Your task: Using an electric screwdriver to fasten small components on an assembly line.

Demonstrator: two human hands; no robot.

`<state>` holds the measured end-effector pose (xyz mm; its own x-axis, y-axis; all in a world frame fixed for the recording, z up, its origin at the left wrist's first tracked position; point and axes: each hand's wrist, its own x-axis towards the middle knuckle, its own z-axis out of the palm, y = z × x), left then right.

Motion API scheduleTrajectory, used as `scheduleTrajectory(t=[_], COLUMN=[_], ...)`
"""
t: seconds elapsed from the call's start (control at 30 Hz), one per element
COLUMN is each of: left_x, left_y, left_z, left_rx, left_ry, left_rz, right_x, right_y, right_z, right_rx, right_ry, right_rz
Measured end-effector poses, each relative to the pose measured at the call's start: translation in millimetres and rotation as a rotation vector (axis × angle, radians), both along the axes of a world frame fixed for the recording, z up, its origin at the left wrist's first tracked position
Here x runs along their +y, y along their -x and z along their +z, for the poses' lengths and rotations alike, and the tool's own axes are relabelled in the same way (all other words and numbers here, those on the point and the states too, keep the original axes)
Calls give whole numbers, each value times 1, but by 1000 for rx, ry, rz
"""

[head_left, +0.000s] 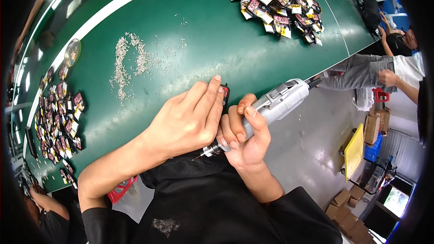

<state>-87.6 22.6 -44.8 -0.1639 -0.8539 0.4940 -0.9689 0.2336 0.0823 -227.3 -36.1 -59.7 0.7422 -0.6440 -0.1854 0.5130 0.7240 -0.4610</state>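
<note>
Green bench (217, 54) — right hand (242, 138) fingers gripping one grey driver (275, 104); left hand (190, 119) flat on one red-black part (224, 94).

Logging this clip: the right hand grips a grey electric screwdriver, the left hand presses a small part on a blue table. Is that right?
Not quite: the head view shows a green table, not blue. The right hand does grip the grey electric screwdriver, and the left hand presses the small part.

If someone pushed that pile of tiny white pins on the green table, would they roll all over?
Probably yes. The tiny white pins look thin and rod-shaped, and strays already lie scattered across the green table, so they likely roll or slide easily. They seem light, and hard to pinch one at a time.
</note>
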Motion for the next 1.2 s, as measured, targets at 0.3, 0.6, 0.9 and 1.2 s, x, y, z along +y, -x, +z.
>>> scheduleTrajectory(t=[0.3,0.6,0.9,1.2], left_x=[-6,1,9,9], left_y=[0,4,7,9], left_z=[4,10,3,2], left_rx=[-20,-2,-69,-135], left_ry=[-62,-204,-205,-190], left_rz=[-47,-14,-30,-1], right_x=[2,-16,-91,-94], right_y=[-1,3,-5,-23], right_z=[-1,4,39,30], right_rx=[115,9,-194,-88], right_ry=[25,55,626,656], right_rz=[-29,49,1,-30])
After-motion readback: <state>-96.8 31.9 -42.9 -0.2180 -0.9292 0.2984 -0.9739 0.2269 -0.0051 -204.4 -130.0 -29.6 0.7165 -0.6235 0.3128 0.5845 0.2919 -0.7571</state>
